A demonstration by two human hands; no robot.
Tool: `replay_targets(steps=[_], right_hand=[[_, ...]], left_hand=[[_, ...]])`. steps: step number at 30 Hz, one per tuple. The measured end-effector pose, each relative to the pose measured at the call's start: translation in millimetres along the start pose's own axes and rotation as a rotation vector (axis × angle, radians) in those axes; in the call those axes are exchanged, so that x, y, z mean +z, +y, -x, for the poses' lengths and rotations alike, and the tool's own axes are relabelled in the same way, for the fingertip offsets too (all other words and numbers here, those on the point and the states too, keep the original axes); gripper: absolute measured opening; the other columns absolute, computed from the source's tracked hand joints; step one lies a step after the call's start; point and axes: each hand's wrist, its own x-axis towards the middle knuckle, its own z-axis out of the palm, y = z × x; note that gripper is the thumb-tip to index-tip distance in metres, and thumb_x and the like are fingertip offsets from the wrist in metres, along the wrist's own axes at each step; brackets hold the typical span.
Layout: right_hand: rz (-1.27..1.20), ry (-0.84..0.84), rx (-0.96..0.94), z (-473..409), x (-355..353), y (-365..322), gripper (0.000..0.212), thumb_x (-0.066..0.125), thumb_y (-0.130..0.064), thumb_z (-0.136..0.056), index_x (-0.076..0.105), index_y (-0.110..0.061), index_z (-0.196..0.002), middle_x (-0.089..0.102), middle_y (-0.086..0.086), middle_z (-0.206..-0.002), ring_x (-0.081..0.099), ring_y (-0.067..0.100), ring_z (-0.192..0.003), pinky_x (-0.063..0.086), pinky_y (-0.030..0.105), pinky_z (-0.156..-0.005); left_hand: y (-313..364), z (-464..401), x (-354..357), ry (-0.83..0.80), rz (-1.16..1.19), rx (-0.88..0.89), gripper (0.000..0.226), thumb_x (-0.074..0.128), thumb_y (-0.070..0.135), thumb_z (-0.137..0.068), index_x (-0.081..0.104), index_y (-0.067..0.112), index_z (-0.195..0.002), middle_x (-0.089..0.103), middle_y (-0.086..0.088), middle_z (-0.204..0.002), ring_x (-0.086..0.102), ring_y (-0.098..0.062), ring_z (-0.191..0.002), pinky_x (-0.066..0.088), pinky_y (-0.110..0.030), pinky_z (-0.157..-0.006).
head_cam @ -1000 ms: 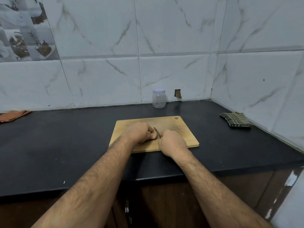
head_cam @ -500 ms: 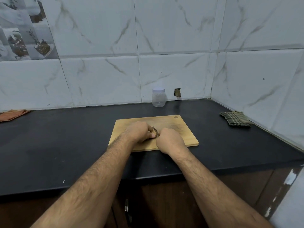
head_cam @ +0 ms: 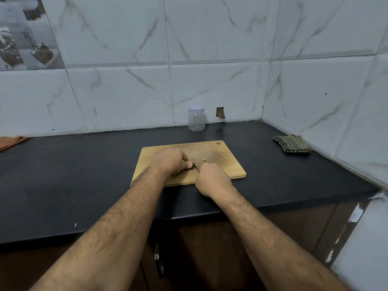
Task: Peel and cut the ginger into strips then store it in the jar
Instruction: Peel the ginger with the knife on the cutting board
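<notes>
Ginger: almost wholly hidden under the left hand [head_cam: 172, 161] on the pale rectangular wooden cutting board [head_cam: 233, 171]; only a sliver of it may show by the fingertips, too small to be sure.
Left hand: curled down over the ginger and pinning it to the board, fingertips tucked close to the blade.
Right hand [head_cam: 212, 179]: wrapped round the handle of a small dark-bladed knife [head_cam: 195, 165], of which only a short stretch of blade shows between the two hands.
Cut piece: one small yellow bit [head_cam: 204, 159] lies loose on the board, just beyond the knife.
Jar: clear plastic jar with a pale lid [head_cam: 196, 118] stands against the tiled wall, well apart from the board, lid on.
Stage: judged to be early cutting, with little yield on the board and the jar untouched.
Risk, fingers: the blade works right beside the left fingertips; a slip off the hard, knobbly root could nick them.
Risk, root: a small piece held from above may roll or squirt out under pressure, giving uneven strips.
Risk, board: it sits near the front edge of the black countertop [head_cam: 84, 175]; a hard push could slide it toward the edge.
Risk, pieces: loose bits may scatter onto the dark counter and be missed.
Nearby: a folded green checked cloth [head_cam: 291, 143] at right, an orange cloth [head_cam: 11, 141] at far left.
</notes>
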Motion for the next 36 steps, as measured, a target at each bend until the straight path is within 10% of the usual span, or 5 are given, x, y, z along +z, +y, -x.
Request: replay_targets(steps=[6, 12, 19, 36], right_hand=[[-0.043, 0.004, 0.056, -5.7, -2.6, 4.1, 0.024, 0.046, -0.004, -0.091, 0.061, -0.01, -0.109, 0.06, 0.005, -0.098, 0.053, 0.024, -0.084, 0.045, 0.033, -0.068], [-0.113, 0.025, 0.06, -6.2, -4.8, 3.5, 0.02, 0.047, -0.003, -0.091, 0.061, -0.011, -0.102, 0.057, 0.004, -0.091, 0.053, 0.024, -0.082, 0.044, 0.031, -0.066], [-0.125, 0.028, 0.021, -11.5, -4.3, 0.2, 0.012, 0.047, -0.006, -0.091, 0.054, -0.015, -0.086, 0.06, 0.005, -0.087, 0.053, 0.024, -0.079, 0.041, 0.03, -0.064], [-0.104, 0.024, -0.048, -21.4, 1.5, 0.3, 0.02, 0.05, -0.011, -0.091, 0.069, -0.014, -0.1, 0.053, -0.002, -0.072, 0.054, 0.022, -0.074, 0.04, 0.027, -0.063]], left_hand=[[-0.4, -0.4, -5.2, -0.101, 0.004, -0.024, 0.033, 0.053, 0.045, -0.099, 0.073, 0.018, -0.1, 0.073, 0.0, -0.09, 0.064, -0.016, -0.083, 0.053, -0.037, -0.089], [4.3, -0.2, -8.8, -0.094, 0.119, -0.068, 0.036, 0.05, 0.027, -0.102, 0.054, 0.025, -0.138, 0.068, 0.003, -0.082, 0.062, -0.014, -0.073, 0.052, -0.025, -0.07], [2.8, -6.2, -5.3, -0.08, 0.212, -0.086, 0.015, 0.059, 0.022, -0.098, 0.073, 0.024, -0.098, 0.064, 0.006, -0.065, 0.055, -0.01, -0.056, 0.047, -0.021, -0.056], [4.4, -2.5, 0.6, 0.01, 0.26, -0.111, 0.018, 0.06, 0.02, -0.096, 0.076, 0.023, -0.09, 0.067, 0.006, -0.066, 0.055, -0.007, -0.051, 0.04, -0.017, -0.046]])
